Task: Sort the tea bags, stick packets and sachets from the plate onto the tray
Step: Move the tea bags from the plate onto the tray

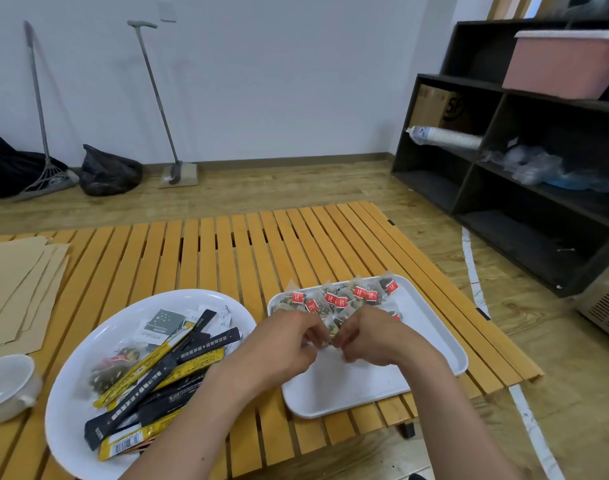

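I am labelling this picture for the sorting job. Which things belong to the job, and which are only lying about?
Job: plate, stick packets, tray, tea bags, left hand and right hand pinching one tea bag.

Lying about: cup, brown paper, brooms, shelf.

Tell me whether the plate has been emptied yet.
Not emptied: the plate holds stick packets, a sachet and tea bags.

Red-tagged tea bags (344, 299) along white tray's (431, 355) far edge; stick packets (164, 372) heaped on plate (74, 368).

Slatted orange table (247, 244) carries white plate (88, 344), white tray (431, 327), brown paper sheets (15, 289), white cup (5, 386).
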A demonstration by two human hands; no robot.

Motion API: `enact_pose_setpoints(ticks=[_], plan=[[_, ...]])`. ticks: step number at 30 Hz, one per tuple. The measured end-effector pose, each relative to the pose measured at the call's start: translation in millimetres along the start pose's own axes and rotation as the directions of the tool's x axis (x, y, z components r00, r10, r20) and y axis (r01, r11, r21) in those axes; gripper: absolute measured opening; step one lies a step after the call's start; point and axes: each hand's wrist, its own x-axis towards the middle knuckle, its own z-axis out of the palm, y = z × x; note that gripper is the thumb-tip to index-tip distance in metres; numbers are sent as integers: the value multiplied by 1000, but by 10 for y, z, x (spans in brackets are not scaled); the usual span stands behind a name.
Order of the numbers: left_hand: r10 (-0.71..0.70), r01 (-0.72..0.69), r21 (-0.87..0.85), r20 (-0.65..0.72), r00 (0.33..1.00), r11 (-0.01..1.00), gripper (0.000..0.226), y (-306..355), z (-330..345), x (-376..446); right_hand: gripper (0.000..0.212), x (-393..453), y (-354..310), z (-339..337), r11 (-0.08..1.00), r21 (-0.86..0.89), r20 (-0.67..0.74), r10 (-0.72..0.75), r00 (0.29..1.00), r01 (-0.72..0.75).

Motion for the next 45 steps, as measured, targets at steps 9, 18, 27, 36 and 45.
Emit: enact_pose_setpoints(ticks=[9, 18, 27, 36, 45], plan=[[-68, 46, -115, -198, 978, 992, 13, -289, -462, -279, 19, 48, -348, 148, 983, 70, -259, -147, 955, 170], [-498, 497, -52, -154, 853, 866, 36, -1043, -1300, -954, 4, -26, -1070, 580, 865, 0, -179, -494, 851, 502], [-677, 681, 63, -68, 733, 730, 34, -1230, -1431, -1219, 15, -127, -1580, 1036, 793, -122, -100, -608, 788, 597], [-471, 406, -253, -307, 827, 878, 17, -1106, -1521, -1188, 12, -37, -1511, 948, 838, 265, -233, -424, 875, 477], [-274, 65, -503, -354, 894, 862, 24, -548, -1208, -779, 55, -145, -1308, 512, 353, 935, 110, -187, 976, -38]])
